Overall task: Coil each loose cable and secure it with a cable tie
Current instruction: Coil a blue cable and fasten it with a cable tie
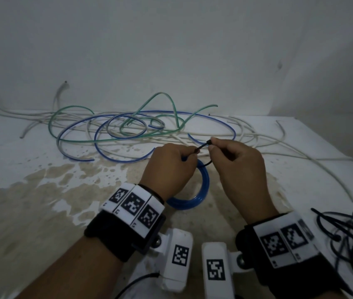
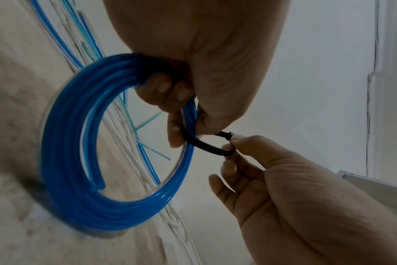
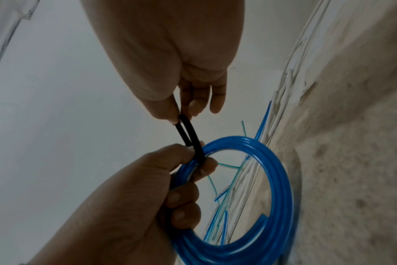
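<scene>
The left hand (image 1: pixel 168 167) is curled around one side of a blue coil (image 1: pixel 195 190), and the right hand (image 1: pixel 239 167) is pinched on a black tie (image 1: pixel 202 145). The coil is held on edge just above the table (image 1: pixel 31 190), in front of the person, with its lower rim near or on the stained surface; contact cannot be told. In the left wrist view the coil (image 2: pixel 79 143) is seen as several turns bunched together, with one cut end lying loose inside the ring. The tie (image 2: pixel 206 145) is looped around the turns beside the left fingers (image 2: pixel 175 130), and its two ends are brought together at the right fingertips (image 2: pixel 229 147). In the right wrist view the tie (image 3: pixel 190 136) is shown as a narrow loop not yet drawn snug.

Behind the hands, loose cables (image 1: pixel 128 126) in blue, green and white are spread in a tangle across the table. A pile of spare ties (image 1: pixel 352 238) is seen at the near right.

The step in hand is judged to be the closing of the tie. It would be done well if all turns were kept gathered under the left fingers, the loose end were tucked in, and the tail were pulled straight through the head until tight.
</scene>
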A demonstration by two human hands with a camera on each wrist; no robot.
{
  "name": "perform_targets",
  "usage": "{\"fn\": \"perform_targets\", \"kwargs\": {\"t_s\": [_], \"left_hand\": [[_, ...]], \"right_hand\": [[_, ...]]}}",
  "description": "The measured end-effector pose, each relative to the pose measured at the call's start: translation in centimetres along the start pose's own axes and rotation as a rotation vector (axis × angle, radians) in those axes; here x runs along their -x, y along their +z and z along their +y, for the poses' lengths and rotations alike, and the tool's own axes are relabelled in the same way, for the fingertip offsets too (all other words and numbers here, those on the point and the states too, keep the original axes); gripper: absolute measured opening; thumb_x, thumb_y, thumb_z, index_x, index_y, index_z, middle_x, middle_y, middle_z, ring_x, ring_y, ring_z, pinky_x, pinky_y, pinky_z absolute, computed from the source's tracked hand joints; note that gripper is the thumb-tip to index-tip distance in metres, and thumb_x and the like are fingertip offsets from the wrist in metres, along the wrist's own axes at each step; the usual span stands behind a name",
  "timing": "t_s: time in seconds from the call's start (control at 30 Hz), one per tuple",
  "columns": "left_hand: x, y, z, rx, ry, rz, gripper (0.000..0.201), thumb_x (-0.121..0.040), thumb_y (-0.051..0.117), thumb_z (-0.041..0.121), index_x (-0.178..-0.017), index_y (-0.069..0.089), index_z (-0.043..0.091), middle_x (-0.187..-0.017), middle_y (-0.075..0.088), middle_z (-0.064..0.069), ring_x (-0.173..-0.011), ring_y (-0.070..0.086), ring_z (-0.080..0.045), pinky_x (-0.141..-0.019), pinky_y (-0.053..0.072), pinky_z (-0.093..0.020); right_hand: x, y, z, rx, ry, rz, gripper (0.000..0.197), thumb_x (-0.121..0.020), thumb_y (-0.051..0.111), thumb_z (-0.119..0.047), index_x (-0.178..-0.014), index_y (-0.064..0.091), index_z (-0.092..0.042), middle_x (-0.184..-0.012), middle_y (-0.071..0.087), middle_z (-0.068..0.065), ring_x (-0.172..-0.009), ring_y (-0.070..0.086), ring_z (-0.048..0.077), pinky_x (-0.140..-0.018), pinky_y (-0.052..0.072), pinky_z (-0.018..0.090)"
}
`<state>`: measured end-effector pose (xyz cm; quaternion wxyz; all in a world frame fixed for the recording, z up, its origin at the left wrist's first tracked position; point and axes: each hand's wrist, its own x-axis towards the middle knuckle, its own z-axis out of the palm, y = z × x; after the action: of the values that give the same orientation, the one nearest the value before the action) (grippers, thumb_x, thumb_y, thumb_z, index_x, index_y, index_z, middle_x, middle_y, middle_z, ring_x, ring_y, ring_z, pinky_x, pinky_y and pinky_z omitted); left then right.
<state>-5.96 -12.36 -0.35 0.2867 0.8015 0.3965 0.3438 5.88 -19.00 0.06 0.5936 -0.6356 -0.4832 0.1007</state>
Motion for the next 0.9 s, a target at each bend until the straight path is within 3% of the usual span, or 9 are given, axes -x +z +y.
{"fn": "perform_targets", "kwargs": {"t_s": [0.1, 0.2, 0.3, 0.37, 0.57, 0.67, 0.73, 0.83, 0.9], "left_hand": [[0.1, 0.0, 0.1, -0.011, 0.009, -0.005, 0.024, -0.094, 0.052, 0.016, -0.1, 0.075, 0.016, -0.066, 0.064, 0.007, -0.064, 0.061, -0.014, -0.061, 0.045, -0.021], [0.2, -0.1, 0.3, -0.026, 0.011, -0.014, 0.024, -0.094, 0.052, 0.015, -0.104, 0.074, 0.016, -0.076, 0.071, 0.0, -0.073, 0.064, -0.016, -0.072, 0.048, -0.027], [0.4, -0.1, 0.5, -0.039, 0.02, -0.016, 0.026, -0.093, 0.053, 0.015, -0.112, 0.071, 0.015, -0.098, 0.074, -0.003, -0.092, 0.066, -0.015, -0.086, 0.048, -0.024], [0.5, -0.1, 0.6, -0.06, 0.045, -0.013, 0.027, -0.093, 0.054, 0.016, -0.116, 0.069, 0.016, -0.107, 0.072, -0.004, -0.098, 0.065, -0.014, -0.089, 0.046, -0.021], [0.8, 0.1, 0.6, -0.087, 0.145, -0.006, 0.032, -0.091, 0.05, 0.025, -0.116, 0.069, 0.018, -0.097, 0.074, -0.006, -0.089, 0.067, -0.018, -0.081, 0.052, -0.033], [0.6, 0.3, 0.6, -0.038, 0.121, 0.018, 0.027, -0.093, 0.055, 0.021, -0.117, 0.068, 0.017, -0.106, 0.072, -0.002, -0.097, 0.065, -0.014, -0.085, 0.045, -0.015], [0.4, 0.4, 0.4, -0.008, 0.067, 0.006, 0.026, -0.094, 0.055, 0.022, -0.115, 0.069, 0.016, -0.105, 0.072, 0.0, -0.096, 0.064, -0.01, -0.086, 0.042, -0.011], [0.2, 0.6, -0.1, 0.055, 0.049, -0.053, 0.022, -0.095, 0.053, 0.023, -0.097, 0.074, 0.017, -0.077, 0.068, 0.011, -0.07, 0.06, 0.006, -0.07, 0.043, -0.008], [0.2, 0.7, -0.3, 0.072, 0.06, -0.051, 0.022, -0.095, 0.054, 0.021, -0.091, 0.075, 0.016, -0.071, 0.066, 0.012, -0.064, 0.059, 0.009, -0.064, 0.04, -0.003]], "right_hand": [[0.0, -0.2, -0.2, -0.014, -0.007, -0.024, 0.013, -0.086, 0.064, -0.015, -0.095, 0.074, -0.017, -0.08, 0.065, -0.023, -0.077, 0.061, -0.012, -0.068, 0.043, 0.002], [0.0, -0.3, -0.1, -0.038, 0.004, -0.034, 0.012, -0.086, 0.065, -0.015, -0.093, 0.074, -0.016, -0.081, 0.066, -0.022, -0.076, 0.061, -0.012, -0.067, 0.042, 0.002], [0.0, -0.3, 0.0, -0.037, 0.022, -0.037, 0.008, -0.085, 0.066, -0.014, -0.089, 0.072, -0.017, -0.078, 0.067, -0.018, -0.073, 0.061, -0.009, -0.065, 0.044, 0.004], [-0.1, -0.5, 0.2, -0.034, 0.038, -0.052, 0.007, -0.084, 0.066, -0.014, -0.084, 0.07, -0.02, -0.076, 0.067, -0.013, -0.07, 0.06, -0.006, -0.063, 0.045, 0.005], [-0.3, -1.2, 0.2, -0.147, 0.163, -0.148, 0.007, -0.085, 0.066, -0.014, -0.083, 0.069, -0.02, -0.072, 0.069, -0.008, -0.064, 0.062, -0.006, -0.057, 0.045, 0.007], [-0.3, -1.0, 0.0, -0.182, 0.17, -0.138, 0.008, -0.086, 0.064, -0.013, -0.083, 0.068, -0.02, -0.069, 0.069, -0.008, -0.063, 0.062, -0.004, -0.057, 0.046, 0.009], [-0.1, -0.9, -0.2, -0.219, 0.145, -0.088, 0.009, -0.085, 0.065, -0.011, -0.081, 0.067, -0.018, -0.069, 0.068, -0.005, -0.062, 0.061, -0.001, -0.058, 0.048, 0.012], [0.1, -0.8, -0.6, -0.245, 0.119, -0.048, 0.01, -0.084, 0.066, -0.009, -0.079, 0.067, -0.017, -0.07, 0.067, -0.001, -0.062, 0.062, 0.002, -0.057, 0.048, 0.012], [0.2, -0.9, -0.8, -0.228, 0.105, -0.057, 0.008, -0.084, 0.067, -0.01, -0.079, 0.067, -0.016, -0.069, 0.067, -0.002, -0.06, 0.061, 0.0, -0.055, 0.047, 0.011]]}}
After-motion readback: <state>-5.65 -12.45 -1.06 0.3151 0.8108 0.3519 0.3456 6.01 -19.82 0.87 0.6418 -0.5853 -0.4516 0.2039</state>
